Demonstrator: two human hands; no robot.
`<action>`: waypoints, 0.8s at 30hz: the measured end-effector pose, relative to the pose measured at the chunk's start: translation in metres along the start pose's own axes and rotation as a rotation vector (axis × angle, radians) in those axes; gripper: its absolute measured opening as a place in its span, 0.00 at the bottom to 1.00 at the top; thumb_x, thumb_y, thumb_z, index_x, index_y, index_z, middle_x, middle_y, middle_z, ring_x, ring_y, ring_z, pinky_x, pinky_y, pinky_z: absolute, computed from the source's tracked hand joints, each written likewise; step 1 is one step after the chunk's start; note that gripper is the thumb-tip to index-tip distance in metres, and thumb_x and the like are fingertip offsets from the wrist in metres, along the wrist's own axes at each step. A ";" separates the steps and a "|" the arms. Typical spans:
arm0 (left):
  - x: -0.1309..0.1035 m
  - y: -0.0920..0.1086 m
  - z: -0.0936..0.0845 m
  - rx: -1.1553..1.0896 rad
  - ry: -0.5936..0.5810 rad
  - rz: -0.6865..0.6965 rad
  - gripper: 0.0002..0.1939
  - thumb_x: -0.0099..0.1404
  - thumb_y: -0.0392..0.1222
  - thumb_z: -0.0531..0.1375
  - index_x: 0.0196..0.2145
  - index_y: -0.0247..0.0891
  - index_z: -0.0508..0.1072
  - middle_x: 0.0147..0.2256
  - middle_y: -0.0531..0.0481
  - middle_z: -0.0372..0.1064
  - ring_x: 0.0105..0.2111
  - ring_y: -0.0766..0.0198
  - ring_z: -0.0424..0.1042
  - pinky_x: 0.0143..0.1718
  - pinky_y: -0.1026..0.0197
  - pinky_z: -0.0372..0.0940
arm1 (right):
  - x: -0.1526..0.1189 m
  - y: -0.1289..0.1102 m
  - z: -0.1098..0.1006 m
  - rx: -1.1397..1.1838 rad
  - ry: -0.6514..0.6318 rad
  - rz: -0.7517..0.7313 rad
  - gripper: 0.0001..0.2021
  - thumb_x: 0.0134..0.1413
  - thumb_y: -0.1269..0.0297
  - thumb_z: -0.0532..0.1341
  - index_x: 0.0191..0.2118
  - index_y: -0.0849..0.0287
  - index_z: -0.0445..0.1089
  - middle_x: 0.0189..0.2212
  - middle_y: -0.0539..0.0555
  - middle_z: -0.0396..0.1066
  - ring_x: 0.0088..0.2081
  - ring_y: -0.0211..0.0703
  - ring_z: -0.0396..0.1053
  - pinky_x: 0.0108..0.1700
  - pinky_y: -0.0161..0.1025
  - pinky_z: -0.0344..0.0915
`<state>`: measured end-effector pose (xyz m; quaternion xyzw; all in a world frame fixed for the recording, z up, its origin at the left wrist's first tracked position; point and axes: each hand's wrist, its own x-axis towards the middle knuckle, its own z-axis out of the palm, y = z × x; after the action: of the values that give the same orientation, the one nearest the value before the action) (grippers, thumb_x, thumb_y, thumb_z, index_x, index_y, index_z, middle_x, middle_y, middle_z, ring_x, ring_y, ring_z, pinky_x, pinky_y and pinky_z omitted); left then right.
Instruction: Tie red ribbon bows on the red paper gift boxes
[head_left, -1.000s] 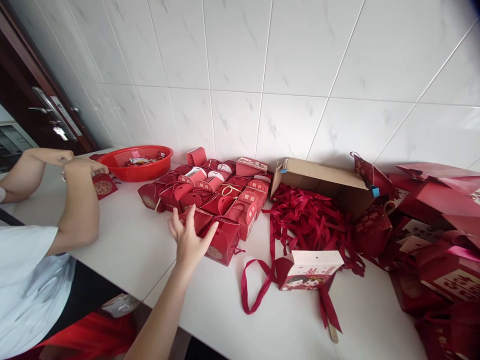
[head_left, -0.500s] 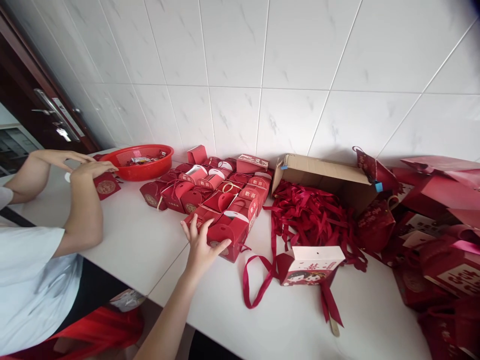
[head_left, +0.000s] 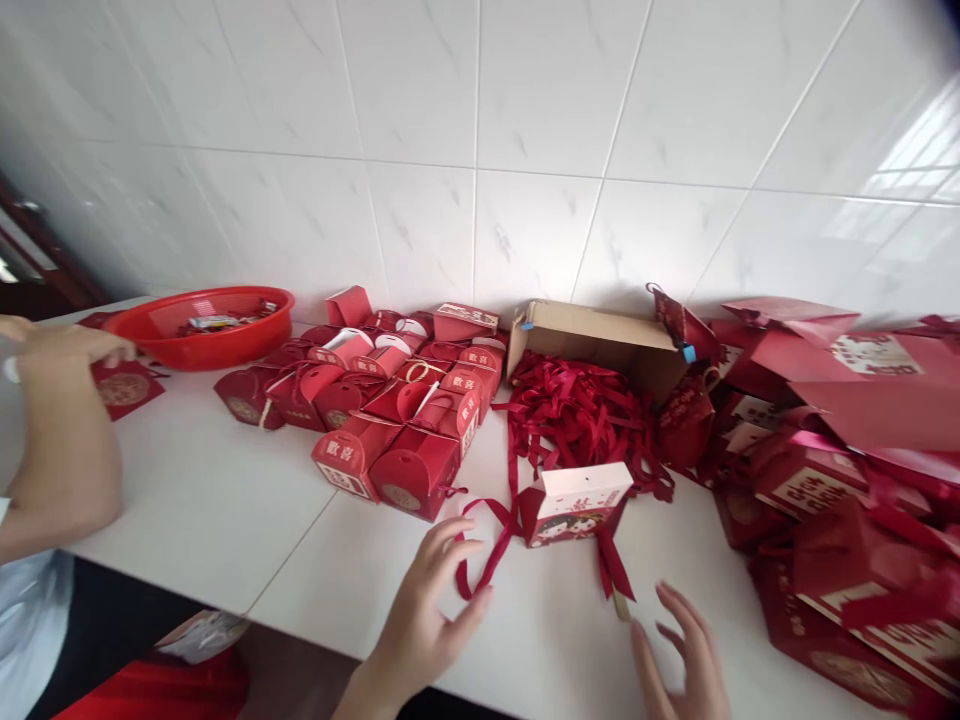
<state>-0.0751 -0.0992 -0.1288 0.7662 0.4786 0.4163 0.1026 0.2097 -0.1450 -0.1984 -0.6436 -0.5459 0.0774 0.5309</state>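
Note:
My left hand hovers over the front of the white table, fingers apart and holding nothing, beside a loop of red ribbon. At the lower right my right hand is also spread and bare, just below a ribbon end with a small flat tan piece. Between and beyond the hands stands a white and red box with printed figures, its ribbon trailing on both sides. Behind it a heap of red ribbons spills from a cardboard box.
Small red boxes stand grouped left of centre. A red basket holds small wrapped items. At the far left a co-worker's arm reaches to a red box. Red bags and boxes pile up on the right.
My left hand has left the small red boxes and moved right towards the ribbon loop. My right hand has come into view. The camera view has shifted right.

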 end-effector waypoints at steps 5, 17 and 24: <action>-0.007 -0.004 0.042 0.128 -0.327 -0.029 0.31 0.64 0.42 0.58 0.63 0.42 0.58 0.64 0.35 0.54 0.64 0.39 0.52 0.57 0.34 0.60 | 0.076 -0.031 0.022 0.231 -0.128 0.070 0.38 0.53 0.54 0.64 0.66 0.57 0.49 0.65 0.64 0.52 0.64 0.60 0.53 0.60 0.60 0.58; 0.042 0.022 0.018 -0.336 -0.105 -0.152 0.37 0.63 0.43 0.61 0.65 0.48 0.48 0.57 0.39 0.64 0.56 0.49 0.67 0.56 0.46 0.66 | 0.111 -0.077 0.030 0.541 -0.508 -0.168 0.09 0.54 0.58 0.64 0.32 0.58 0.74 0.31 0.54 0.70 0.34 0.43 0.69 0.36 0.39 0.67; 0.035 0.028 0.015 -0.638 -0.161 -0.076 0.14 0.62 0.37 0.61 0.45 0.54 0.73 0.35 0.49 0.75 0.36 0.56 0.77 0.31 0.59 0.75 | 0.056 -0.084 0.030 0.757 -0.520 -0.049 0.08 0.52 0.59 0.67 0.29 0.58 0.72 0.29 0.53 0.71 0.31 0.41 0.69 0.32 0.35 0.66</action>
<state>-0.0395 -0.0813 -0.1040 0.7074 0.3429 0.4791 0.3903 0.1590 -0.0967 -0.1201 -0.3503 -0.6094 0.4178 0.5756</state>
